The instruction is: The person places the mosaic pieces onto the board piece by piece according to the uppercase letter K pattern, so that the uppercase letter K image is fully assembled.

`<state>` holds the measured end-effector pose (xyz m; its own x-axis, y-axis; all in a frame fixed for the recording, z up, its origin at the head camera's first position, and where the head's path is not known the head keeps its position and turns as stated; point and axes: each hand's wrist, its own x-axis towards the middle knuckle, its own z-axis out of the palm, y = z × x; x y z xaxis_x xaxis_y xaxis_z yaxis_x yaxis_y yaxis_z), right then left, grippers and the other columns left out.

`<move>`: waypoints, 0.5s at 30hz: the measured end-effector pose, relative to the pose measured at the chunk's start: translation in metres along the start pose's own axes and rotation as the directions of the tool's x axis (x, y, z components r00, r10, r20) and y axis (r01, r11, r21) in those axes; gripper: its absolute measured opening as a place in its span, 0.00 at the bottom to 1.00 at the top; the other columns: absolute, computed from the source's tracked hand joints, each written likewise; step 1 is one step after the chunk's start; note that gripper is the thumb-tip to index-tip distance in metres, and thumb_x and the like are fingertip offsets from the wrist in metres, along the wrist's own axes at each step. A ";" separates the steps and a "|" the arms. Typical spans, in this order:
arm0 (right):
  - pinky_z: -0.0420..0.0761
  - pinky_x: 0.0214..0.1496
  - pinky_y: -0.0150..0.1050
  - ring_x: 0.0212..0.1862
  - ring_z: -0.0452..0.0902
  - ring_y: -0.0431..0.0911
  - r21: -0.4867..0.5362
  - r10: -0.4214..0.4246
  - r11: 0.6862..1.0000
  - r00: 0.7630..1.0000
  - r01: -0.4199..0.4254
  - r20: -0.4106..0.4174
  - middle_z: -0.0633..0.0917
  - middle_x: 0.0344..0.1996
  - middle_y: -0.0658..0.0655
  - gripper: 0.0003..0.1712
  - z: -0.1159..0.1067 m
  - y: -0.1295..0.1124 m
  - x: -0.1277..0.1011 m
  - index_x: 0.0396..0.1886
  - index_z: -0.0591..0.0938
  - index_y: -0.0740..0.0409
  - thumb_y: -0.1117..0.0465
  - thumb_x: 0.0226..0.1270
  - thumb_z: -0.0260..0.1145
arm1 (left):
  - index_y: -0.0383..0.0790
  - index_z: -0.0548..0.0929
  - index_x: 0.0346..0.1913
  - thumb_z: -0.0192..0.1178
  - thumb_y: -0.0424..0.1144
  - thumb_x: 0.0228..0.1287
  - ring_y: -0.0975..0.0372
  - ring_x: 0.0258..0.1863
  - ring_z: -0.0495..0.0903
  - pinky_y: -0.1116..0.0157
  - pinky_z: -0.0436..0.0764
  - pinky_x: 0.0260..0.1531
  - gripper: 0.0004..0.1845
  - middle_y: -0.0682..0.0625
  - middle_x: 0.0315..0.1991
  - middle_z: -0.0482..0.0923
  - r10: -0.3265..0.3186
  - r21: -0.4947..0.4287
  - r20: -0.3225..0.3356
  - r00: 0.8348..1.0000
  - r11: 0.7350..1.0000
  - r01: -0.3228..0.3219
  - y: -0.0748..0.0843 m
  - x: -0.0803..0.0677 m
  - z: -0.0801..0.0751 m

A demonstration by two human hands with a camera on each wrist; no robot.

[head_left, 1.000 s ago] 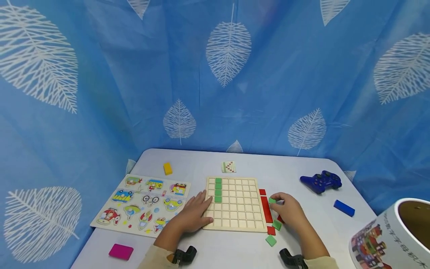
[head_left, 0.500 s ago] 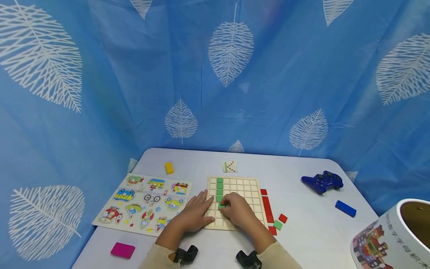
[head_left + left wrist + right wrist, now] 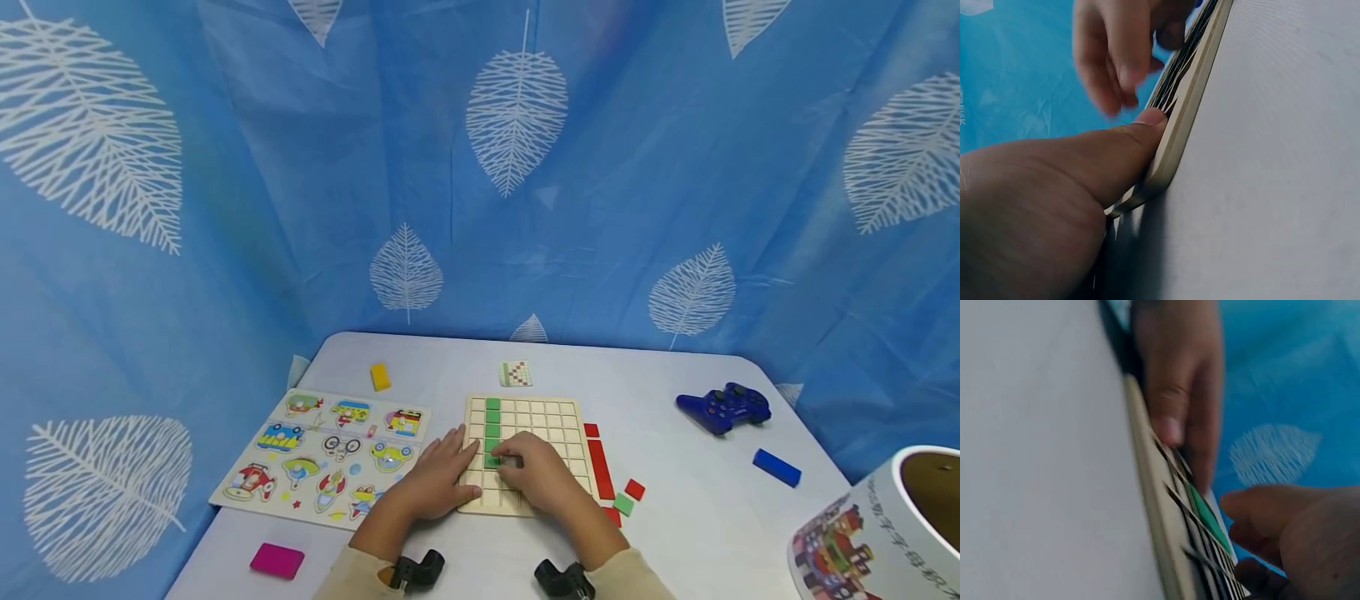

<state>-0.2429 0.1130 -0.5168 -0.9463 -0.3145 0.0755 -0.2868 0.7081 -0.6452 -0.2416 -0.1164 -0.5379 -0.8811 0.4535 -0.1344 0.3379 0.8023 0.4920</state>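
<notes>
Head view | left hand (image 3: 438, 479) flat, steadying grid board (image 3: 558, 421) | right hand (image 3: 536, 477) fingertips pressing green tile (image 3: 491, 459) into cell, grip unclear

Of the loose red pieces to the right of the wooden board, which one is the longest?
The long red strip lying along the board's right edge; the other red pieces are small squares.
</notes>
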 end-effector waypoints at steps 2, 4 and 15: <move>0.82 0.56 0.47 0.51 0.80 0.43 0.043 0.035 0.999 0.999 -0.033 -0.034 0.86 0.50 0.45 0.11 -0.017 0.014 -0.008 0.49 0.90 0.45 0.60 0.69 0.74 | 0.49 0.59 0.84 0.61 0.62 0.72 0.51 0.86 0.41 0.46 0.45 0.83 0.44 0.46 0.87 0.41 0.002 -0.002 -0.002 1.000 1.000 -0.002 0.001 0.001 0.000; 0.82 0.56 0.48 0.53 0.80 0.44 0.038 0.091 0.995 0.994 -0.089 -0.068 0.85 0.53 0.46 0.13 -0.038 0.032 -0.018 0.51 0.89 0.44 0.59 0.68 0.75 | 0.49 0.59 0.84 0.61 0.62 0.72 0.50 0.86 0.41 0.46 0.45 0.83 0.44 0.45 0.87 0.41 0.005 -0.006 -0.005 1.000 1.000 -0.005 0.002 0.001 0.000; 0.74 0.68 0.67 0.66 0.68 0.54 -0.145 0.328 0.941 0.931 -0.306 0.160 0.82 0.65 0.49 0.21 -0.119 0.109 -0.079 0.49 0.88 0.34 0.55 0.56 0.83 | 0.47 0.59 0.84 0.62 0.61 0.72 0.49 0.86 0.41 0.45 0.45 0.83 0.45 0.45 0.87 0.41 -0.004 -0.008 0.002 1.000 1.000 0.004 0.002 -0.002 -0.001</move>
<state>-0.2176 0.2905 -0.5026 -0.9512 -0.1619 -0.2628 -0.0018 0.8542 -0.5200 -0.2400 -0.1166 -0.5357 -0.8817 0.4509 -0.1387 0.3313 0.8012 0.4982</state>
